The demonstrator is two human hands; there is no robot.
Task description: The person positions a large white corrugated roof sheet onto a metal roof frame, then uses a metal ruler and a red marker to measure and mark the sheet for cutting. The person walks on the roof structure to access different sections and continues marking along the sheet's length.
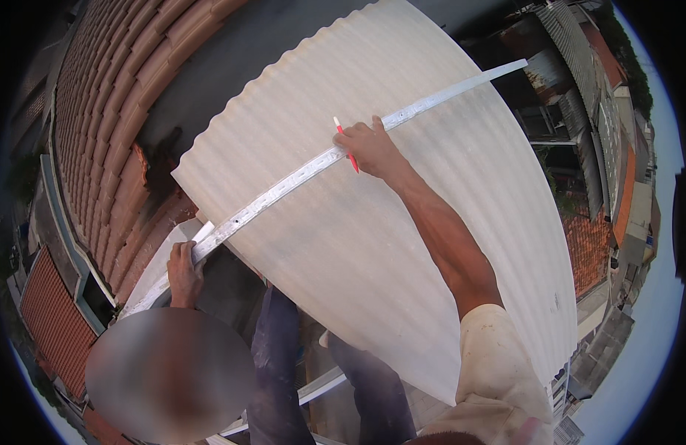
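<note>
A long whitish metal bar point(284, 184), with small holes along it, lies diagonally across a pale corrugated roofing sheet point(298, 252). Both its ends reach past the sheet's edges. On the left, my left hand point(186, 273) is closed on the bar just outside the sheet; a blurred patch hides what lies below its wrist. My right hand point(371, 148) rests at the middle of the bar, fingers curled round a slim red marker point(352, 159) with a white upper end. The marker slants across the bar. My right arm stretches over the sheet in a cream sleeve.
My dark-trousered legs point(276, 363) are below the sheet's near edge, beside a pale metal beam point(324, 386). Overlapping clay tiles point(109, 141) cover a roof at the left. Dark gaps show beside the sheet. More rooftops point(588, 248) lie lower down at the right.
</note>
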